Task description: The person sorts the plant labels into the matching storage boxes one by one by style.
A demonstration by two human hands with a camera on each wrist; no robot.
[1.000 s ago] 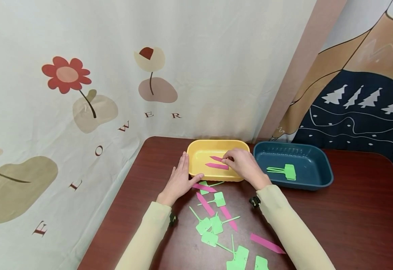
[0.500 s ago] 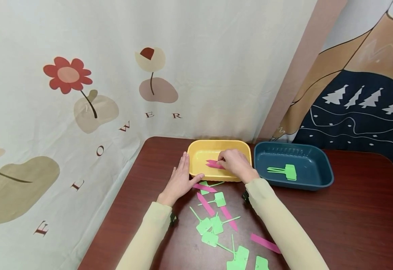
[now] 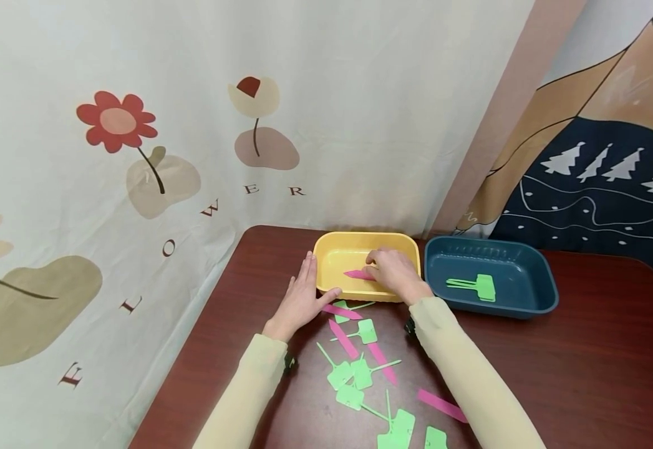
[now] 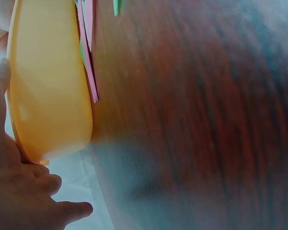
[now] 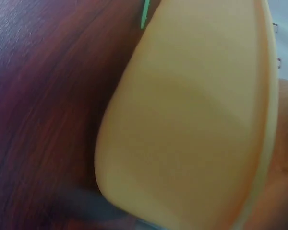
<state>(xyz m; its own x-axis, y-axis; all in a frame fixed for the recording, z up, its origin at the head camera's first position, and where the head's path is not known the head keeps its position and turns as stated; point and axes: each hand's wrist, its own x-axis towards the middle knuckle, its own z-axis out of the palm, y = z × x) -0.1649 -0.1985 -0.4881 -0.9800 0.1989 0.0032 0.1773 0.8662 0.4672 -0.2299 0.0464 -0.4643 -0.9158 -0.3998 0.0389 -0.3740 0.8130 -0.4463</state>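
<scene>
Misalignment risk: yellow tray, near frame centre.
Inside the tray, a pink plant label appears pinched by the right hand; it could be skewed by uneven release. The left rim is braced by the straight-fingered left hand; by excess pressure, the tray could be shifted.

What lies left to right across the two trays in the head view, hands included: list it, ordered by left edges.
Left hand → yellow tray → pink strip inside it → right hand → dark blue tray → green tags inside that.
</scene>
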